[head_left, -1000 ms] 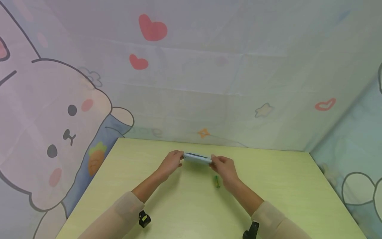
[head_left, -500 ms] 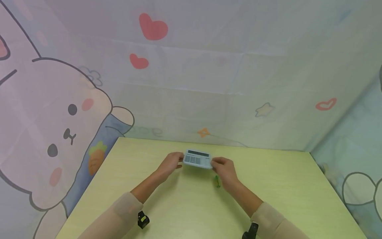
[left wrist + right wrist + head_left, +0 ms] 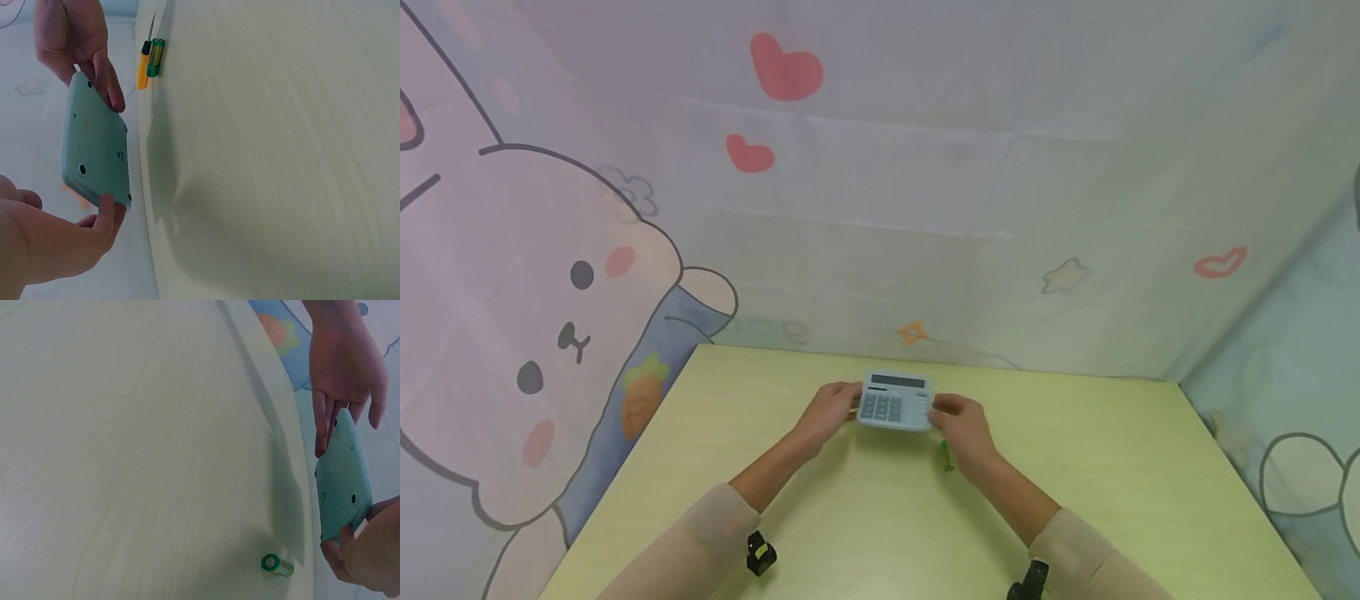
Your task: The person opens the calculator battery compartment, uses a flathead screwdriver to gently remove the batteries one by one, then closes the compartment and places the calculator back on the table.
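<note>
A pale blue-green calculator (image 3: 896,402) is held above the table, its keys and dark display facing up toward the head camera. My right hand (image 3: 966,427) pinches its right edge, thumb on the front and fingers behind. My left hand (image 3: 827,414) touches the left edge with its fingers; its thumb stands off the case in the left wrist view. The screw-holed back (image 3: 97,144) of the calculator faces the left wrist camera. Below my right hand lie a green battery (image 3: 156,57) and a small yellow-handled screwdriver (image 3: 143,72) with a thin shaft.
The pale yellow table (image 3: 760,379) ends at the back against a printed cloth backdrop (image 3: 880,208). Another cloth panel (image 3: 1285,400) closes off the right side. The battery (image 3: 278,565) lies near the table's edge in the right wrist view.
The calculator has tilted from nearly edge-on to showing its full keypad and display, its near edge coming down toward me. Both hands have stayed almost in place at its sides.
</note>
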